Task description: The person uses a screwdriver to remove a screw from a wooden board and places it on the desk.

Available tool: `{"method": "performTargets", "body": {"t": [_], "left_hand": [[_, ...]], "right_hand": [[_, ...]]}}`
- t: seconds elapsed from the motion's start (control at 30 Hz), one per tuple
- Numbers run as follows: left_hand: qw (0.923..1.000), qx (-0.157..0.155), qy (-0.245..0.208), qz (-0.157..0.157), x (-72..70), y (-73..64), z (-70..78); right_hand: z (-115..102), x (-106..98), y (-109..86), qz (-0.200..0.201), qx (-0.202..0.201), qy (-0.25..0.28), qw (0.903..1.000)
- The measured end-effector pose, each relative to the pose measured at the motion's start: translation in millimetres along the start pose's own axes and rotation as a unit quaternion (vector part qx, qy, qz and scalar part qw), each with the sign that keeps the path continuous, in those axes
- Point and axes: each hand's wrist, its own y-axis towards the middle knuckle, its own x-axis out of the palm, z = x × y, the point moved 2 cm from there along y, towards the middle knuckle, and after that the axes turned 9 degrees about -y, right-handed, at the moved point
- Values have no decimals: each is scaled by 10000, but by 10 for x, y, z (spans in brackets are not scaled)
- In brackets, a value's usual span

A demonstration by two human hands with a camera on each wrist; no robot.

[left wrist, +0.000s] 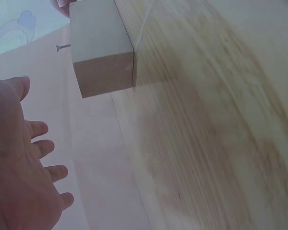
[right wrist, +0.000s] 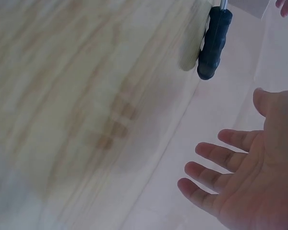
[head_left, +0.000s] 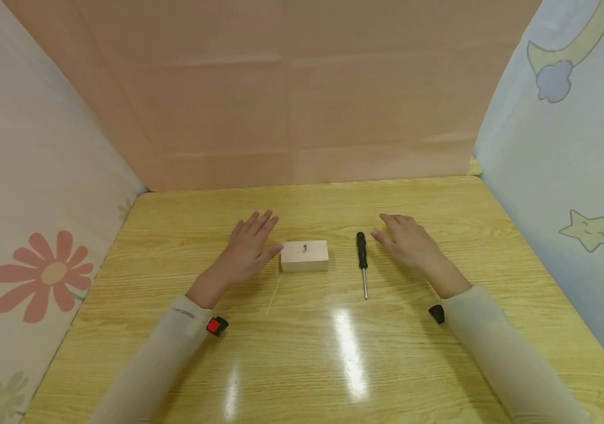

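Note:
A pale wooden block point(head_left: 304, 258) lies on the table with a screw point(head_left: 305, 247) standing partway out of its top. In the left wrist view the screw point(left wrist: 63, 47) juts from the block point(left wrist: 103, 48), its threads showing. To the right of the block lies a screwdriver point(head_left: 362, 259), black handle away from the person and metal shaft toward them. My left hand point(head_left: 246, 250) is just left of the block, fingers spread and holding nothing. My right hand point(head_left: 410, 242) hovers right of the screwdriver handle point(right wrist: 215, 43), fingers extended, palm bare in the right wrist view.
The wood-grain table point(head_left: 302, 359) meets an orange-pink backdrop point(head_left: 291, 94) at its far edge. Patterned curtains hang on both sides, with a flower point(head_left: 52, 274) at left and a star point(head_left: 591, 231) at right. A thin pale line point(head_left: 274, 294) runs near the block.

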Motion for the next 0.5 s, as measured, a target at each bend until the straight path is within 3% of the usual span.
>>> {"method": "performTargets", "body": {"t": [0.5], "left_hand": [[9995, 78, 88, -292, 172, 75, 149]], "right_hand": [[-151, 63, 10, -309, 105, -8, 9995]]}}
